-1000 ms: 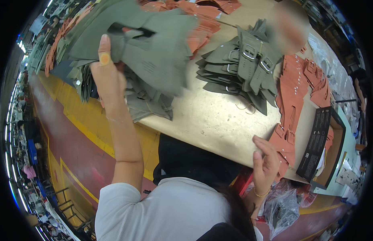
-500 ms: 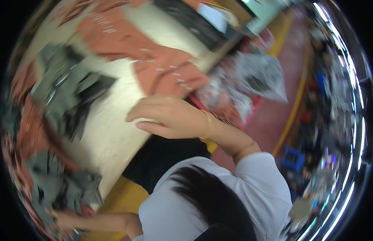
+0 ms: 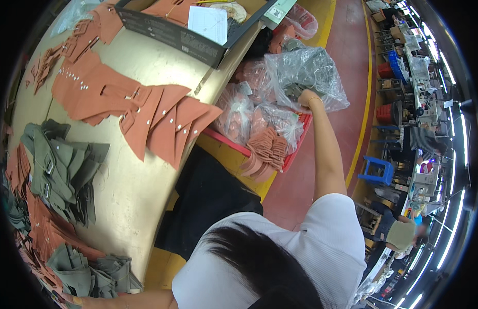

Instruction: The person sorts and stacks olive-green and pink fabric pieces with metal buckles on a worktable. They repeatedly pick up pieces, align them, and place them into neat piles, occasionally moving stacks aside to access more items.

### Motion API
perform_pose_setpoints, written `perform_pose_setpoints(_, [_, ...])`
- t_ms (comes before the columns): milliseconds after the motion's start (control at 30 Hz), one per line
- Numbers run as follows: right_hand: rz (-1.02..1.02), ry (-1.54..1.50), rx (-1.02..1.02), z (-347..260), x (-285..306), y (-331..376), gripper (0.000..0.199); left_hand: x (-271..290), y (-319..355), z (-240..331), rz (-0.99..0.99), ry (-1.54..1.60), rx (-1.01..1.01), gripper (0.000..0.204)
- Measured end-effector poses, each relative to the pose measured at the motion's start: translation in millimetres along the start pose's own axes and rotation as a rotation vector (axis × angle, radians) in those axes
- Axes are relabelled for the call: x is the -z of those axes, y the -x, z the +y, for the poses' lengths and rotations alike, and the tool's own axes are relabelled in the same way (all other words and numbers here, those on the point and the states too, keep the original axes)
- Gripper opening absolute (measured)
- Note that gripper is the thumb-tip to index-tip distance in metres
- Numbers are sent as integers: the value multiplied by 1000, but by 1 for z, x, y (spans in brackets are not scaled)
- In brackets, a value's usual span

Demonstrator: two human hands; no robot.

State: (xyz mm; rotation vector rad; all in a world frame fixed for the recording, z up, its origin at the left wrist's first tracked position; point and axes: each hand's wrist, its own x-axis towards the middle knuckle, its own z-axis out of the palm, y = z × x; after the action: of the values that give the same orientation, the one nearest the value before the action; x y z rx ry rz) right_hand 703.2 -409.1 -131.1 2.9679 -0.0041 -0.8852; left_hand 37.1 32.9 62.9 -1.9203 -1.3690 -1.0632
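My right hand (image 3: 309,98) reaches far right to a clear plastic bag (image 3: 334,91) with grey-green pieces inside. Its fingers look curled against the bag's near side; what they hold is hidden. The bag lies on a red crate (image 3: 289,160) among other clear bags of salmon-coloured pieces (image 3: 264,149). My left hand (image 3: 69,299) is at the lower left rim, beside a pile of grey-green cut pieces (image 3: 77,270); its fingers are barely visible. Salmon strap-like pieces with buckles (image 3: 120,95) lie fanned on the table (image 3: 126,172), right of a grey-green buckled stack (image 3: 56,165).
An open dark cardboard box (image 3: 172,38) holding a white paper (image 3: 208,24) stands at the table's far edge. Right of the crate runs a red floor lane (image 3: 347,46) with yellow borders. Beyond are blue stools (image 3: 377,171), workbenches and other people (image 3: 401,232).
My right hand has moved from above the table's edge out to the right, to the clear bag. My left hand stays at the lower left. The view has turned and sharpened.
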Motion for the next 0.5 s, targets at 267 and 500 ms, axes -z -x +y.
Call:
perform_pose_setpoints(267, [922, -184, 551, 22, 35, -97, 46, 1, -10, 36, -102, 76, -41, 79])
perform_pose_setpoints(500, [619, -111, 246, 27, 55, -95, 66, 2, -24, 39, -208, 95, -80, 76])
